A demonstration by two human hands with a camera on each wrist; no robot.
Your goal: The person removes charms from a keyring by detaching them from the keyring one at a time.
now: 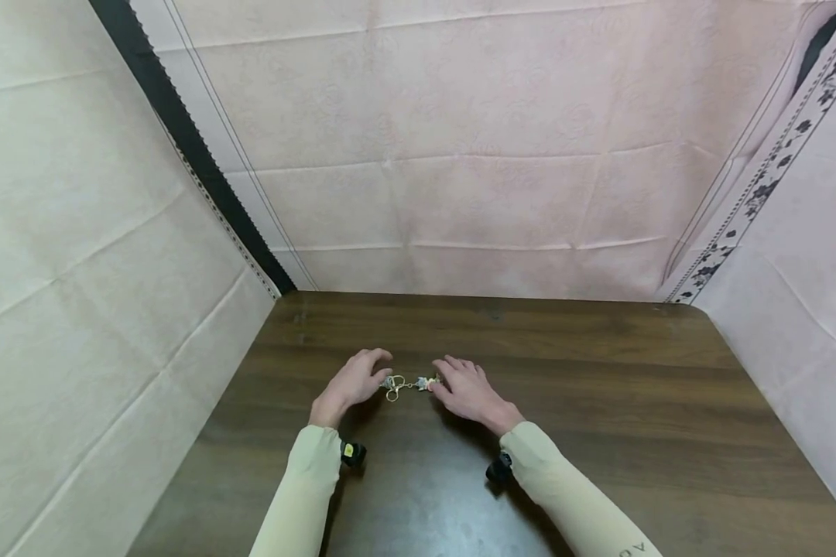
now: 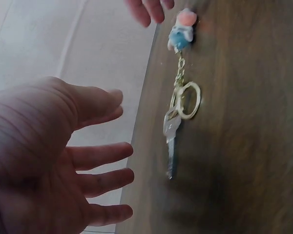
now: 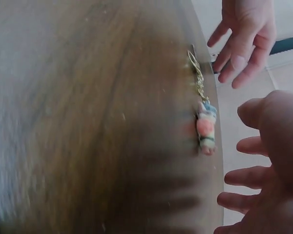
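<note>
Cream, creased cloth (image 1: 111,232) hangs at left. Left hand (image 1: 354,385) hovers, fingers loosely parted, just beside a metal key (image 2: 171,131) lying on wood-grained counter (image 1: 599,371) with its round golden ring (image 2: 199,100), linked chain (image 2: 180,70) and chunky figurine (image 2: 182,33). Right hand (image 1: 470,391), fingers also parted, hovers near the figurine; broad counter runs rightward to a rounded corner (image 1: 697,312).

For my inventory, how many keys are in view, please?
1: the key lies on the table, at the opposite end of the chain from the figurine, near the left hand. Another could be hidden beneath.
</note>
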